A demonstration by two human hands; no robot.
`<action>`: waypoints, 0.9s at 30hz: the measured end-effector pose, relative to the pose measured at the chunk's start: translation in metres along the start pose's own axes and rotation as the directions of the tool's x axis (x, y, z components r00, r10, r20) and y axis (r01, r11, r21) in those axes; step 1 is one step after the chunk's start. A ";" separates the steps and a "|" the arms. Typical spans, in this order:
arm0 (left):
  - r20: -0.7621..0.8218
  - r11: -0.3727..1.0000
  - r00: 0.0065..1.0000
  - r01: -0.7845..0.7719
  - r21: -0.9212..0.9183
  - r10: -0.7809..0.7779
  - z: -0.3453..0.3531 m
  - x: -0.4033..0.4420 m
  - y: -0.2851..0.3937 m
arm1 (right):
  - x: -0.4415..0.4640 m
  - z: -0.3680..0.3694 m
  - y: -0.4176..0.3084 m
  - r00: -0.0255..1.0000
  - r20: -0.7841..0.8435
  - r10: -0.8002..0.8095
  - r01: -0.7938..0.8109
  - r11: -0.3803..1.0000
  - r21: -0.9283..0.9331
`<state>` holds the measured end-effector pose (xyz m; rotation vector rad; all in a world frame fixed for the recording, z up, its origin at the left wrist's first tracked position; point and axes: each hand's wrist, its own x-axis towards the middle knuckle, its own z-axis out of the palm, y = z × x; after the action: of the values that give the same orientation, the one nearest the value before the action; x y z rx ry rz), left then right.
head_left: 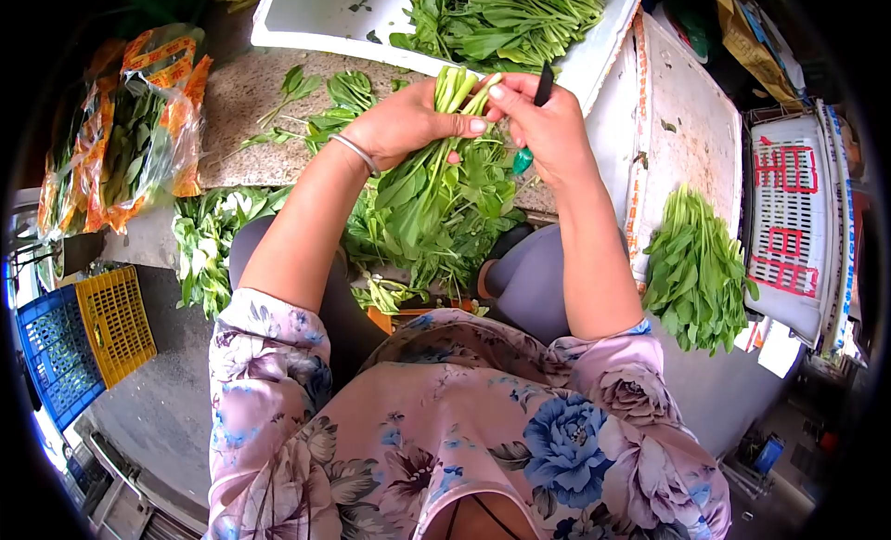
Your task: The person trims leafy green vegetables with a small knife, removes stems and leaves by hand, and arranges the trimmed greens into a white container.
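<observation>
My left hand point(408, 122), a bangle at its wrist, is closed around a bunch of leafy greens point(418, 201). Pale stems stick up past the thumb, and the leaves hang down toward my lap. Close beside it, my right hand point(543, 122) pinches a stem at the top of the bunch between thumb and fingers. Tucked in that same hand is a slim tool point(545, 82) with a black end above and a green end below; its middle is hidden by the fingers. More loose greens lie beneath both hands.
A white foam box point(325, 15) at the back holds stacked greens point(520, 20). Another foam box point(691, 122) stands right, with a bunch of greens point(691, 271) beside it. Printed plastic bags point(139, 122) with greens lie left, above blue point(60, 350) and yellow crates point(116, 322).
</observation>
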<state>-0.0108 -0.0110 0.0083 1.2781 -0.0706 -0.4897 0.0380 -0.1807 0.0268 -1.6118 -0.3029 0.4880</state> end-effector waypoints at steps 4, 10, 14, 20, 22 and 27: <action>-0.001 0.999 0.999 -0.033 -0.023 0.033 0.002 -0.002 -0.004 | -0.002 0.006 0.000 0.993 0.068 -0.101 0.103 0.994 -0.023; -0.074 0.999 0.997 0.038 0.016 -0.037 0.007 -0.008 -0.001 | -0.001 0.021 0.009 0.972 0.188 -0.142 0.100 0.971 0.217; -0.127 0.988 0.992 0.044 0.145 -0.025 0.010 -0.009 -0.008 | -0.007 0.033 0.005 0.996 0.086 -0.035 0.034 0.999 0.013; 0.040 0.992 0.992 -0.121 0.019 0.120 -0.003 -0.009 0.003 | -0.007 0.011 0.001 0.986 -0.101 -0.135 0.151 0.975 0.164; -0.033 0.987 0.987 -0.153 0.055 0.155 -0.009 -0.008 0.007 | -0.025 -0.023 -0.025 0.989 -0.142 -0.030 0.073 0.948 0.309; -0.220 0.998 0.975 -0.051 -0.028 0.043 -0.013 -0.005 0.002 | -0.132 -0.153 -0.129 0.951 -0.293 -0.098 0.090 0.995 -0.043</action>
<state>-0.0100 0.0034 0.0074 1.2874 0.0921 -0.3057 0.0084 -0.3636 0.1795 -1.6637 -0.1606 0.1656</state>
